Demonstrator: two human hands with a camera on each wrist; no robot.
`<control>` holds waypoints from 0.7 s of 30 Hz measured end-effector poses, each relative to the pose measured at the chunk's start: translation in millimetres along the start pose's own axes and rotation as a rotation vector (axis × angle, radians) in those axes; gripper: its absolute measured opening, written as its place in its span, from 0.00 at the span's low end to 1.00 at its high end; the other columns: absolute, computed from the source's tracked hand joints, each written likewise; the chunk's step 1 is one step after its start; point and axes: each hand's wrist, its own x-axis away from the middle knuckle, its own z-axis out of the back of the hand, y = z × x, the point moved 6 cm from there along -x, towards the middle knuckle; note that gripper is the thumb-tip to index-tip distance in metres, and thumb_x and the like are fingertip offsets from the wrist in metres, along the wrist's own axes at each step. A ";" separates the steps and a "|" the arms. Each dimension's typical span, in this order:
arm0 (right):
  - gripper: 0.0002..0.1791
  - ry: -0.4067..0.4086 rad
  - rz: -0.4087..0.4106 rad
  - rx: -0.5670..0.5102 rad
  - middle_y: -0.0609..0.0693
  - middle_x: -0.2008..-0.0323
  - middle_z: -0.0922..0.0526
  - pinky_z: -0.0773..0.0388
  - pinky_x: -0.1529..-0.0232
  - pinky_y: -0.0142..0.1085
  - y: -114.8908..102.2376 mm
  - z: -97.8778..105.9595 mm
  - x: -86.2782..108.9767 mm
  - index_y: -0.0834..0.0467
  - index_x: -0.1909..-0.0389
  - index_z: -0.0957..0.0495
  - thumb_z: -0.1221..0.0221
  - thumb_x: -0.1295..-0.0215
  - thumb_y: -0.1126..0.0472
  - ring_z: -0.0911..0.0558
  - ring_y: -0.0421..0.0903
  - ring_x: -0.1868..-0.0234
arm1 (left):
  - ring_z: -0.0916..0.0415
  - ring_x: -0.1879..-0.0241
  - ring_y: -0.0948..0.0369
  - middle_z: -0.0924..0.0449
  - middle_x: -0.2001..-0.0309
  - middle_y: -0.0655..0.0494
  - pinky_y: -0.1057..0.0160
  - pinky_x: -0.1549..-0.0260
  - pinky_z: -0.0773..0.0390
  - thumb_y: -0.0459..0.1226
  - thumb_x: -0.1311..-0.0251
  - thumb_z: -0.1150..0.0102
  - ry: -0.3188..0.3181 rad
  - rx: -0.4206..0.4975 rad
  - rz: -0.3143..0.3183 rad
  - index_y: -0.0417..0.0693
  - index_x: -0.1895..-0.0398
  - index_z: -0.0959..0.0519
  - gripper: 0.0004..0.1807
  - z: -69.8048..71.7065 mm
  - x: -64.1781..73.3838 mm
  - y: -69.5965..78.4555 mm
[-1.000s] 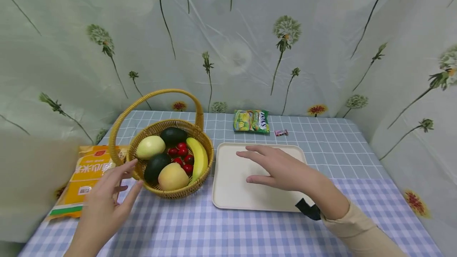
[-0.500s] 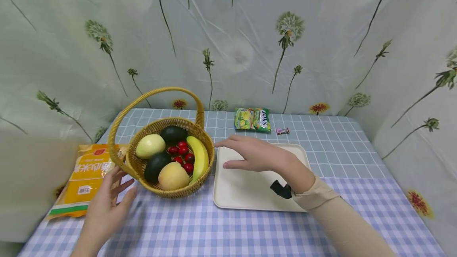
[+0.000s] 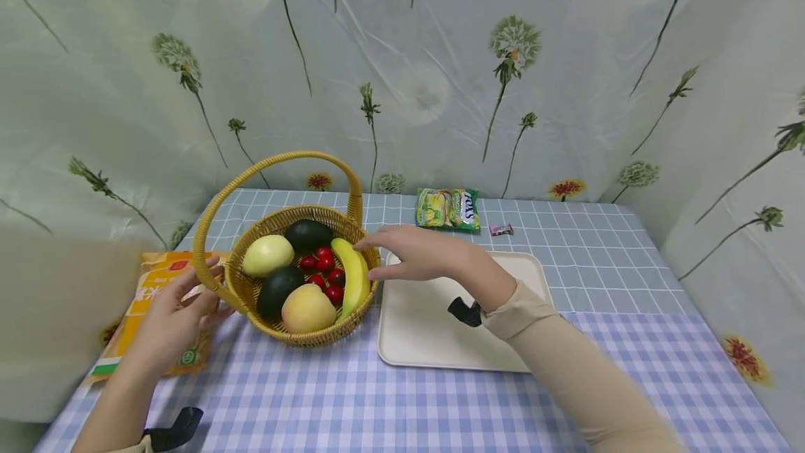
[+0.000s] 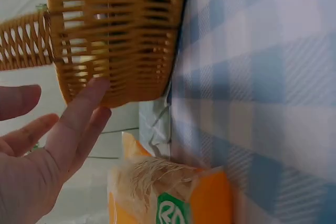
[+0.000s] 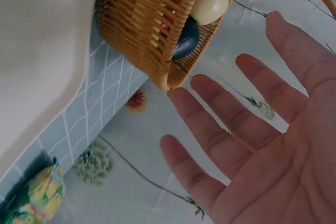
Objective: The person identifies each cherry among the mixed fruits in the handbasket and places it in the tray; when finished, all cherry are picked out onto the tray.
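Observation:
A yellow woven basket (image 3: 295, 342) with a tall arched handle stands left of centre. In it lie a banana (image 3: 353, 284), a peach (image 3: 308, 309), a pale yellow-green fruit (image 3: 268, 256), two dark oval fruits (image 3: 279, 292) and several small red fruits (image 3: 324, 261). My left hand (image 3: 172, 317) is at the basket's left side by the handle's foot, fingers loosely bent; in the left wrist view its fingertips are close to the woven wall (image 4: 121, 40), contact unclear. My right hand (image 3: 421, 255) hovers at the right rim, fingers extended and spread in the right wrist view.
A cream tray (image 3: 434, 341) lies right of the basket, under my right forearm. An orange packaged bag (image 3: 126, 331) lies at the left behind my left hand. A green snack packet (image 3: 447, 209) and a small pink wrapped sweet (image 3: 501, 229) lie at the back.
My right hand has moved left from above the tray to the basket's right rim. The left hand has moved up and forward beside the basket's left side. The basket stays put.

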 end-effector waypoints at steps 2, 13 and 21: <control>0.31 -0.015 0.011 0.003 0.51 0.23 0.25 0.32 0.19 0.48 -3.0 -0.3 -8.3 0.54 0.22 0.29 0.39 0.20 0.48 0.29 0.52 0.21 | 0.25 0.48 0.86 0.43 0.19 0.29 0.65 0.54 0.10 0.41 0.15 0.51 -0.015 -0.048 0.035 0.44 0.13 0.46 0.34 0.6 -5.6 -0.8; 0.25 -0.052 0.071 -0.049 0.56 0.32 0.18 0.20 0.32 0.43 -15.2 -1.2 -55.7 0.54 0.28 0.23 0.38 0.20 0.51 0.18 0.54 0.34 | 0.26 0.50 0.88 0.45 0.18 0.30 0.69 0.52 0.12 0.43 0.19 0.43 -0.025 -0.035 0.104 0.44 0.13 0.46 0.38 -4.8 -13.8 -6.6; 0.23 -0.090 0.073 -0.060 0.56 0.33 0.17 0.18 0.35 0.38 -19.6 -6.4 -91.3 0.58 0.30 0.21 0.37 0.21 0.59 0.17 0.52 0.34 | 0.20 0.50 0.82 0.34 0.24 0.45 0.69 0.54 0.11 0.39 0.23 0.37 0.009 0.160 0.146 0.44 0.14 0.45 0.41 -3.1 -16.0 -17.0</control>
